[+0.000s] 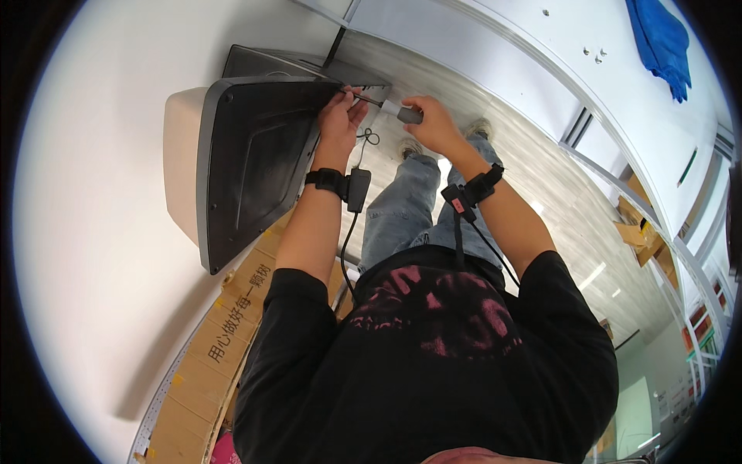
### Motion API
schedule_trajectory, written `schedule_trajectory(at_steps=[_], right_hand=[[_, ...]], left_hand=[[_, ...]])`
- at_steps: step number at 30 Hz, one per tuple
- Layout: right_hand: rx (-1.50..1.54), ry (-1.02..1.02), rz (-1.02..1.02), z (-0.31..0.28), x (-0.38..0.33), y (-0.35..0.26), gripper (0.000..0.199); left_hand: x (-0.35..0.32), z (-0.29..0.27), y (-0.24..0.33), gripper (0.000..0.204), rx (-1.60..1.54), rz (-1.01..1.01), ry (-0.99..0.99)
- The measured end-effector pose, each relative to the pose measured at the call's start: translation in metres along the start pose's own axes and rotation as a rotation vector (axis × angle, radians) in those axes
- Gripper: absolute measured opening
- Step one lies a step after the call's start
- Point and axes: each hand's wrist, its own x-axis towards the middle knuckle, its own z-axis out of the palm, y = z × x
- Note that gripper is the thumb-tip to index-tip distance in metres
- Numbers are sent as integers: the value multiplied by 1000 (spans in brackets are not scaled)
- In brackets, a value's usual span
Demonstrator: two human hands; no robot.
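Observation:
My right hand (434, 125) is closed around the grey handle of a screwdriver (391, 108). Its thin metal shaft points left, toward the upper right corner of a black recessed panel (267, 158) with screw holes along its rim. My left hand (338, 124) is at that same corner, thumb and fingers closed about the front of the shaft. The tip, and any screw under it, are hidden by those fingers. Behind the panel is a rounded beige part (184, 158), tilted on its side. Another black piece (290, 63) extends behind the panel's top edge.
Several small screws (595, 54), a blue cloth (663, 45) and a dark green pen-like stick (687, 168) lie on the white table at the right. A long cardboard box (224, 340) is at my left. Cables hang from both my wrist straps.

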Motion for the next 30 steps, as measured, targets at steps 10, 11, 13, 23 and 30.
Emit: schedule_trajectory(at_steps=[10, 11, 13, 23, 30], right_hand=[[-85, -94, 44, -4, -4, -5, 37], [-86, -92, 45, -4, -5, -6, 36], [-69, -87, 43, -4, -7, -6, 37], [-8, -68, 48, -7, -12, 3, 37], [18, -72, 56, -18, -20, 9, 38]], left_hand=[[1, -1, -1, 14, 43, 4, 14], [1, 0, -1, 15, 41, 5, 17], [3, -3, -3, 16, 39, 7, 9], [2, -1, -3, 17, 75, 3, -20], [-7, 4, 1, 20, 10, -24, -96]])
